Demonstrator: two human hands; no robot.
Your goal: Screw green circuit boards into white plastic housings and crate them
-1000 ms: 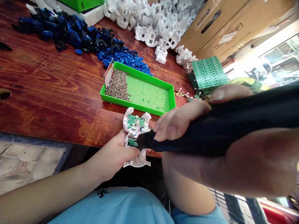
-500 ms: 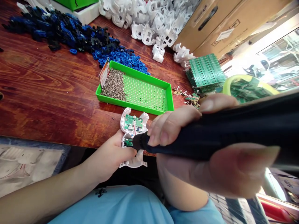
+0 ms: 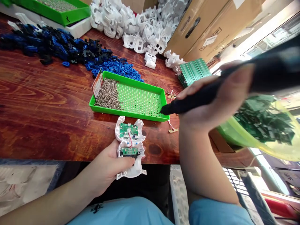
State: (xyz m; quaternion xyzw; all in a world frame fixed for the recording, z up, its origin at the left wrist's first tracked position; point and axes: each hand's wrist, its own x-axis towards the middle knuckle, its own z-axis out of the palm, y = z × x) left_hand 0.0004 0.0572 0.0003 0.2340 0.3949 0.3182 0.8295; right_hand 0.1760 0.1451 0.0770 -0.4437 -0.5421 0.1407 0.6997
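Observation:
My left hand (image 3: 110, 165) grips an opened white plastic housing (image 3: 134, 170) at the table's front edge, thumb over its lower half. Green circuit boards sit in both halves, and a red wire links them. My right hand (image 3: 211, 100) is wrapped round a black electric screwdriver (image 3: 194, 98). The tool's tip is over the right end of a green perforated tray (image 3: 128, 113), near its front wall. Small screws (image 3: 107, 93) fill the tray's left part, with a card standing at that end.
Blue and black parts (image 3: 70, 47) lie heaped at the back left, white shells (image 3: 138, 28) behind. Cardboard boxes (image 3: 199, 28) stand at the back right, beside stacked green boards (image 3: 195, 72). A yellow-green basket (image 3: 236, 137) of boards is at the right.
The screwdriver in my right hand has moved from the housing up and away to the tray's right end. The housing's lower board now shows. The whole view has shifted somewhat.

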